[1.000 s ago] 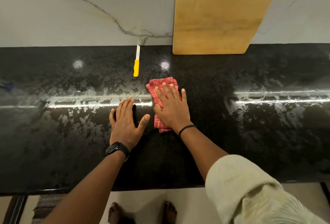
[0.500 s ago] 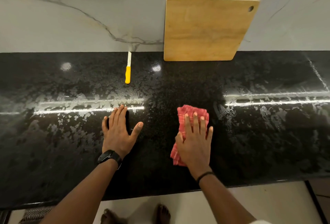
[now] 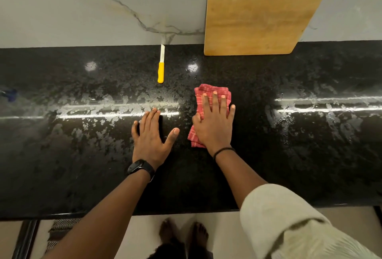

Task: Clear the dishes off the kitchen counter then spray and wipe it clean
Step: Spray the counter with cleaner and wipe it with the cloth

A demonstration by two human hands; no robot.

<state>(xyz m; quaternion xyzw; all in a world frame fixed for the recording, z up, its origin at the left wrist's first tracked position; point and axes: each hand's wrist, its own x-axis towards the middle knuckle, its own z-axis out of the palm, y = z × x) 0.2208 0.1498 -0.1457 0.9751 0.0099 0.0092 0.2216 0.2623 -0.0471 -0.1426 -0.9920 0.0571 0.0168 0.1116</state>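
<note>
A folded red checked cloth lies on the black speckled counter near its middle. My right hand presses flat on the cloth with straight, spread fingers. My left hand rests flat on the bare counter just left of the cloth, thumb out, a black watch on its wrist. Wet spray patches shine on the counter to the left and right of my hands.
A knife with a yellow handle lies near the back wall, blade pointing away. A wooden cutting board leans against the marble wall at the back right. A blue object shows at the far left edge. My bare feet stand below the counter's front edge.
My right hand has slid the cloth from the near right part of the counter back toward the wall and a little left. My left hand has stayed planted.
</note>
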